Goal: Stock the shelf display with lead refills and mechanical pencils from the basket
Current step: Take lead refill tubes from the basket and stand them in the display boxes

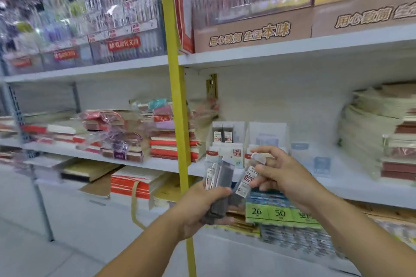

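My left hand [200, 207] grips a bunch of slim dark lead refill packs [219, 177], held upright in front of the shelf. My right hand [281, 171] pinches a single white-labelled refill pack [246, 181] just to the right of the bunch. Behind the hands, a white cardboard display box [227, 135] on the middle shelf holds a few dark refill packs standing at its back. A second white display box [267, 135] stands beside it on the right. No basket is in view.
A yellow upright post [177, 105] divides the shelving just left of the hands. Stacked notebooks [171, 141] fill the shelf to the left, and pale stacks [378, 132] rise at the right. Green price labels [279, 212] sit below my right hand. Pen racks hang above.
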Available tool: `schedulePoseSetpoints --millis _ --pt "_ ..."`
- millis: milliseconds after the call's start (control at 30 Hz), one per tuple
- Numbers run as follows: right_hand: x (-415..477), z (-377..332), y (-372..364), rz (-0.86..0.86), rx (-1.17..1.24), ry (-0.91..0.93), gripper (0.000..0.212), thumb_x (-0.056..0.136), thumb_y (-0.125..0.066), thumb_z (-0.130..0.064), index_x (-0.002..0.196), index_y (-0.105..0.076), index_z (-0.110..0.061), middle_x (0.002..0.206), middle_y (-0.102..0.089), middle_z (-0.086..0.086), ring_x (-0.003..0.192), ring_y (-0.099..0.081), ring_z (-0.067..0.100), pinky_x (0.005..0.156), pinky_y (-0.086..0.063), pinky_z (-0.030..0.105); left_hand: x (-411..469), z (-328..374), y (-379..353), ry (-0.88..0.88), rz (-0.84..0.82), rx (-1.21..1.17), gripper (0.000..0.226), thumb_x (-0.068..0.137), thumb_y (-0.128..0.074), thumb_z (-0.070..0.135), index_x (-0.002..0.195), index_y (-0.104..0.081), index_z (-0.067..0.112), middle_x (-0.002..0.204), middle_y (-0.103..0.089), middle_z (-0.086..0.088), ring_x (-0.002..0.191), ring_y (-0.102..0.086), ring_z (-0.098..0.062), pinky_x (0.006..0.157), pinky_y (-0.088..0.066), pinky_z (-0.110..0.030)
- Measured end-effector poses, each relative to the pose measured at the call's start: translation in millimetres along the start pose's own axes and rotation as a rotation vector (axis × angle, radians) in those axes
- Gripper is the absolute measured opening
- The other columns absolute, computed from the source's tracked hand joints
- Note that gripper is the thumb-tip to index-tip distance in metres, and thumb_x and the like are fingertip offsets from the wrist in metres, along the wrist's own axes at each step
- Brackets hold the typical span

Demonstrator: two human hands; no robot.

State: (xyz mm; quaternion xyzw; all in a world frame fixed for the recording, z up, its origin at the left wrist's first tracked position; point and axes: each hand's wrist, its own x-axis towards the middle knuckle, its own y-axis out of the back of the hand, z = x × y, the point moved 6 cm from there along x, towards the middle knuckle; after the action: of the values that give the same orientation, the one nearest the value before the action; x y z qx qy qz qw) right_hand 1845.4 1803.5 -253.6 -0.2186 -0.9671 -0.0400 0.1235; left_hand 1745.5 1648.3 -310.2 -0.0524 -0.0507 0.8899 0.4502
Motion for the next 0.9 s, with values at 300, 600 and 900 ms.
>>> schedulePoseSetpoints --millis 300,600,900 --pt "51 -27 -4 -0.01 -0.289 0.063 0.012 0.097 -0.057 -0.023 0.107 -0.056 -0.016 0.073 -0.073 0.01 0.058 -0.062 0.015 0.054 -0.047 0.025 45 13 14 -0.097 -0.018 -0.096 0.04 0.091 -0.073 0.027 0.127 -0.058 0.018 0.111 -0.077 -0.013 0.105 -0.074 -0.026 0.059 -0.062 -0.029" --pt "122 -77 14 0.273 -0.603 0.415 0.007 0.092 -0.063 -0.026 0.093 -0.058 -0.031 0.078 -0.073 -0.012 0.069 -0.064 0.007 0.063 -0.047 0.029 85 37 50 -0.279 0.164 -0.045 0.02 0.096 -0.065 0.036 0.105 -0.06 0.019 0.071 -0.066 0.007 0.054 -0.053 -0.008 0.048 -0.044 -0.022" --pt "189 -60 -22 0.134 -1.177 0.501 0.008 0.088 -0.066 -0.025 0.092 -0.061 -0.028 0.089 -0.062 -0.013 0.08 -0.057 0.001 0.068 -0.047 0.024 117 14 85 -0.175 0.155 -0.186 0.016 0.092 -0.063 0.021 0.105 -0.068 0.013 0.063 -0.059 0.0 0.052 -0.052 -0.008 0.046 -0.04 -0.02"
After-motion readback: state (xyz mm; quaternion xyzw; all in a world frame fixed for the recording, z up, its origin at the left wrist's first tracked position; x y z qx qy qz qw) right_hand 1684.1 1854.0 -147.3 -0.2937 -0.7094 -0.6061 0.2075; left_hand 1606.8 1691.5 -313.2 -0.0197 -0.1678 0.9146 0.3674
